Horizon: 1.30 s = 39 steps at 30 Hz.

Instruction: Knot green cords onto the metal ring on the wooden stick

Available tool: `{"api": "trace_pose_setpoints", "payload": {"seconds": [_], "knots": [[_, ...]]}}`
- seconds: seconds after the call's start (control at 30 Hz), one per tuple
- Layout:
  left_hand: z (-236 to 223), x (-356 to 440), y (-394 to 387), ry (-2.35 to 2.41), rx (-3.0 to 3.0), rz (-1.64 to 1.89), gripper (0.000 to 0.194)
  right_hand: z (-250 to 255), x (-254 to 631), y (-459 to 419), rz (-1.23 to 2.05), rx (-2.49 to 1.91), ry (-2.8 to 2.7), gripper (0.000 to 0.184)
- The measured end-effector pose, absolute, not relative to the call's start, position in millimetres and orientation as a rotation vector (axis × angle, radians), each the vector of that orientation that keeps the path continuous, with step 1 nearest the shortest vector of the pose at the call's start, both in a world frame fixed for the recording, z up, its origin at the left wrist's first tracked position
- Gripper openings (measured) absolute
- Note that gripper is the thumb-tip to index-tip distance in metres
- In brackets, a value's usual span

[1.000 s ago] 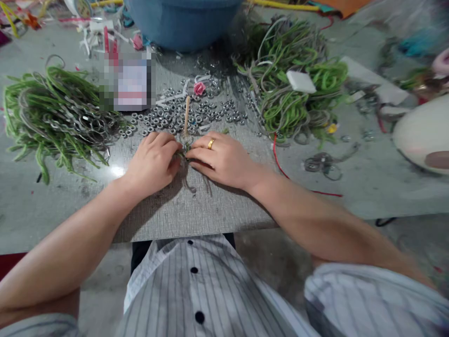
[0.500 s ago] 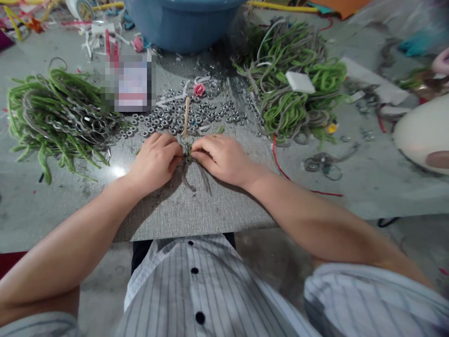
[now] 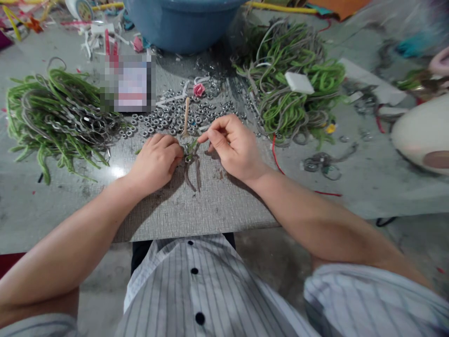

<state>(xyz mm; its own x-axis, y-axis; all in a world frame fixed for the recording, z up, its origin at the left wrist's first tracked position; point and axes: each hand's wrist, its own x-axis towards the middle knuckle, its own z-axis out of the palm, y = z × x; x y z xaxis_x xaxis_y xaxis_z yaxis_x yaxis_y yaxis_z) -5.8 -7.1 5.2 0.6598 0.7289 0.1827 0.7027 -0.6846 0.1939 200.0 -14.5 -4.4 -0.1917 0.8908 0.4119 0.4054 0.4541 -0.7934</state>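
Note:
My left hand [image 3: 156,157] rests on the table with its fingers closed on a small piece of green and grey cord [image 3: 191,149] with metal nuts on it. The nut [image 3: 188,158] sits just beyond its fingertips, and two grey cord ends [image 3: 197,175] trail toward me. To the right, my right hand [image 3: 236,147] is raised a little, thumb and fingers bent together at the green end of the cord. Its grip is partly hidden. Just beyond the cord lies a thin wooden stick [image 3: 186,114]. Many loose metal nuts [image 3: 159,121] are spread behind both hands.
Bundles of green and grey cord lie at left [image 3: 59,117] and right [image 3: 298,89]. A blue basin [image 3: 184,25] stands at the back, near a pink ribbon rose [image 3: 199,89]. Red string [image 3: 277,157] and a rounded white object [image 3: 424,133] are on the right.
My right hand has moved up and slightly right, away from my left hand, its fingers at the green cord end. The grey cord ends have shifted closer together. My left hand stays nearly still.

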Motion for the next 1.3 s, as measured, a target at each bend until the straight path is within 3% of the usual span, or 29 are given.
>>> {"api": "trace_pose_setpoints", "payload": {"seconds": [0.27,0.53,0.9,1.3], "knots": [[7.4,-5.7,-7.8,1.211,2.793,0.33,0.022,-8.8,206.6,-1.9,0.58,-0.974,-1.469,0.019],[9.7,-4.3,-10.5,1.205,2.789,0.416,0.019,-2.3,210.1,-6.1,0.297,-1.09,-2.125,0.015],[12.8,-5.4,-12.0,1.082,2.803,0.357,0.025,-2.8,205.4,-10.0,0.255,-1.195,-2.498,0.041],[10.7,-11.1,-8.6,0.936,2.801,0.296,0.042,-2.6,205.7,-6.4,0.228,-1.17,-2.566,0.017]]}}
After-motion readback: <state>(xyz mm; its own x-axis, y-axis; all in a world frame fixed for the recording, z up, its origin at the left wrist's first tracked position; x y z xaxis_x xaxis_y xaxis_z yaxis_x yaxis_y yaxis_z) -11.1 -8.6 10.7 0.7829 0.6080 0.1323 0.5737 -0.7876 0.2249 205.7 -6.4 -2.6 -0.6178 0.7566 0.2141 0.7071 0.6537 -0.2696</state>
